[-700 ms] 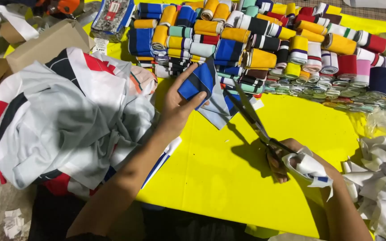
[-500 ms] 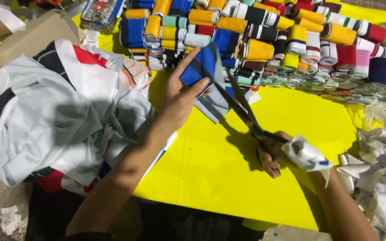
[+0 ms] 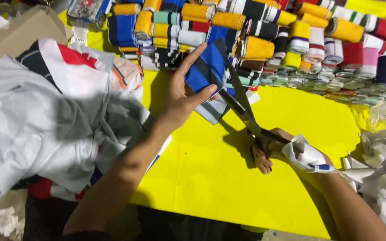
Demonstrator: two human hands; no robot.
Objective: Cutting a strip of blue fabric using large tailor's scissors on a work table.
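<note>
At 9 o'clock of the view I note the heap of white, grey, red and black garment fabric (image 3: 45, 129) lying on the bright yellow table surface (image 3: 211, 178); it plays no part in the cut. At 12 o'clock, just left of centre, my left hand (image 3: 182, 96) pinches the folded blue and black striped knit fabric piece (image 3: 208, 71), thumb on the near face, fingers extended behind it, holding it raised above the table. To cut well, I judge the piece should be kept taut and fingertips kept clear of the blade line. The long dark metal scissors (image 3: 242, 109) run from the fabric's lower edge toward 4 o'clock, blades parted about the fabric. My right hand (image 3: 269, 149) is closed around the scissor handles, with a scrap of white cloth (image 3: 309, 156) over the wrist. Rows of rolled striped trim bands in many colours (image 3: 291, 40) span 12 to 2 o'clock. White offcuts (image 3: 385, 178) lie at 3 o'clock.
</note>
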